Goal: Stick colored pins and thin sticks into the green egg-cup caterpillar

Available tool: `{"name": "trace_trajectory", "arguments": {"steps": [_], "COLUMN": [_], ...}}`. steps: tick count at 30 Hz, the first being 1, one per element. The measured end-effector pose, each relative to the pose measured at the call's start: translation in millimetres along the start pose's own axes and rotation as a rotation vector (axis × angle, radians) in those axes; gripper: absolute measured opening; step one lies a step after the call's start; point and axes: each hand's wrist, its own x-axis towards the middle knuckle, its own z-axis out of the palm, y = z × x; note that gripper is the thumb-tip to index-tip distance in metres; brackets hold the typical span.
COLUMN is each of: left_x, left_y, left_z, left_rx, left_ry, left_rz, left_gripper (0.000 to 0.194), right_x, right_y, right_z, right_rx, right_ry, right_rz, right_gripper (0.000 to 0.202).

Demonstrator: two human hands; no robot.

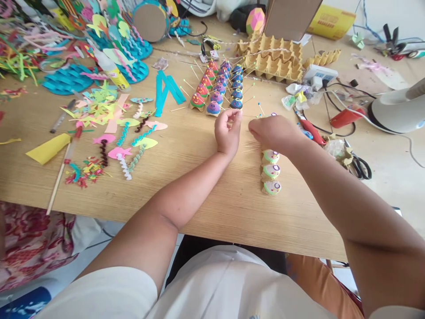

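Observation:
My left hand [227,133] is raised over the table with fingers curled and tips together; whatever they hold, if anything, is too small to make out. It is just in front of painted egg-carton cups [213,107] in red, purple and blue rows, with bead-tipped toothpicks sticking out. My right hand [272,132] is closed, fingers pointing left, and hides what is in them. Below it runs a column of white cups [271,171] with green edges and purple rings. Plain toothpicks [253,145] lie beside it, and a blue-tipped toothpick [260,107] shows behind it.
Paper fish with curled pipe cleaners [120,153] and paper scraps [96,106] spread at left. Egg cartons [279,57] stand at the back. On the right are scissors [360,166], a red-handled tool [312,128], cables and a power adapter [320,73].

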Motion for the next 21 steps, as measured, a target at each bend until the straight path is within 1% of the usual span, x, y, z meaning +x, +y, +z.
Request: {"name": "trace_trajectory", "arguments": {"steps": [2,4,6,8,10,13,17,21], "left_x": [-1.5,-3.5,-6.2,-9.7,-13.9,-20.7,-28.1,-31.4], "left_y": [1.9,4.5,8.1,13.2,20.3,33.8,49.7,55.4], "left_z": [0.6,1.6,2.7,3.4,3.1,0.6,-3.6,-5.4], "left_rx": [-0.014,-0.037,-0.055,-0.058,-0.048,-0.032,0.010,0.001], "left_ry": [0.003,-0.011,-0.036,-0.070,-0.115,-0.203,-0.359,-0.453], "left_rz": [-0.015,-0.048,-0.067,-0.055,-0.020,0.033,0.082,0.084], "left_gripper": [0.047,0.046,0.046,0.046,0.048,0.048,0.044,0.042], "right_x": [-28.4,-59.0,-85.2,-103.1,-112.4,-116.2,-117.3,-120.0], "right_y": [7.3,15.7,24.7,34.0,43.2,54.6,63.1,65.7], "right_z": [-9.6,-10.5,-3.3,8.1,19.3,30.5,35.8,39.4], "right_rx": [0.347,0.795,1.176,1.410,1.550,1.614,1.644,1.775], "right_ry": [0.152,0.302,0.327,0.342,0.341,0.348,0.371,0.373], "right_rz": [0.053,0.143,0.240,0.336,0.385,0.357,0.285,0.311], "right_gripper": [0.013,0.018,0.025,0.035,0.038,0.038,0.038,0.035]}}
